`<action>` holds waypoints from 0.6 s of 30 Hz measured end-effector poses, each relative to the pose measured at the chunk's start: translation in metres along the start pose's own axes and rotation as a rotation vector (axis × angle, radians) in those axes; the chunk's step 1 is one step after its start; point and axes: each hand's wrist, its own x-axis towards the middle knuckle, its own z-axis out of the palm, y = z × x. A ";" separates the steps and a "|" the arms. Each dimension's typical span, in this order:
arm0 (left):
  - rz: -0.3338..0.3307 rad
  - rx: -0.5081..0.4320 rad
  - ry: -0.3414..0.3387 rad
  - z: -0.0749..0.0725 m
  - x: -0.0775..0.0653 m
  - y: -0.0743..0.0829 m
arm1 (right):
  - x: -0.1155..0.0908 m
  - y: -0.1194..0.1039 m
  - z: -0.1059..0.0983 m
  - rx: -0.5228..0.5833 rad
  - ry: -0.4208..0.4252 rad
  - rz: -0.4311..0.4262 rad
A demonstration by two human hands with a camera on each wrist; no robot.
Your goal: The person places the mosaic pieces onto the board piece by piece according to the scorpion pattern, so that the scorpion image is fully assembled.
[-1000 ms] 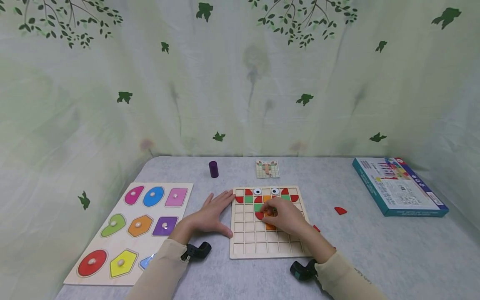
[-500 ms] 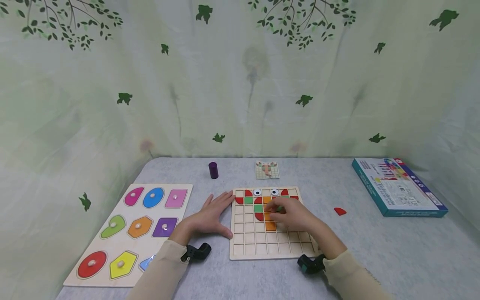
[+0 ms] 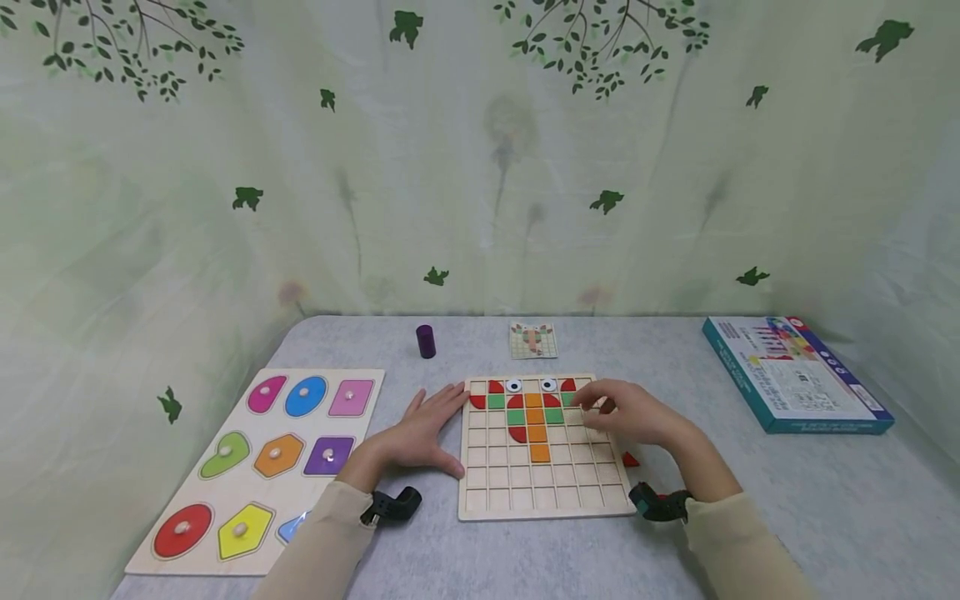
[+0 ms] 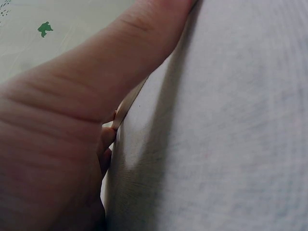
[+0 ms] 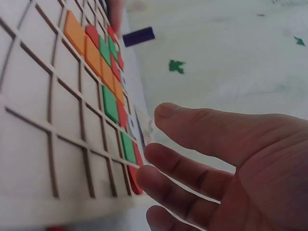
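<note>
A wooden grid board [image 3: 498, 500] lies flat on the table. Orange squares [image 3: 537, 433] form a column on it, with green squares [image 3: 553, 416], red rounded pieces [image 3: 517, 434] and two eye pieces [image 3: 548, 385] around them. My left hand [image 3: 416, 433] rests against the board's left edge, fingers spread; in the left wrist view its thumb [image 4: 125, 48] lies along that edge. Above the board's right side hovers my right hand [image 3: 630, 412]. In the right wrist view its thumb [image 5: 207, 127] and fingers stand apart, with nothing seen between them.
A knob puzzle board [image 3: 247, 533] lies at left. Behind the grid board are a dark purple cylinder [image 3: 426, 342] and a small pattern card [image 3: 533, 341]. A flat box [image 3: 798, 383] sits at back right. A loose red piece [image 3: 630, 460] lies beside the grid board's right edge.
My right hand has moved right, off the orange column, uncovering it and the green square beside it. The loose red piece farther right is now hidden by my right arm. My left hand stays put.
</note>
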 end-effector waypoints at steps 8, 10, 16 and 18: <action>-0.007 -0.004 0.001 0.001 -0.001 0.000 | -0.005 0.024 -0.019 0.009 0.011 0.095; -0.008 -0.003 0.001 0.001 -0.001 -0.001 | -0.007 0.031 -0.023 0.019 0.023 0.111; -0.001 0.006 0.007 0.001 -0.001 -0.001 | -0.015 0.053 -0.036 0.037 0.059 0.162; -0.002 0.005 0.005 0.000 0.000 -0.001 | -0.018 0.060 -0.040 0.037 0.064 0.173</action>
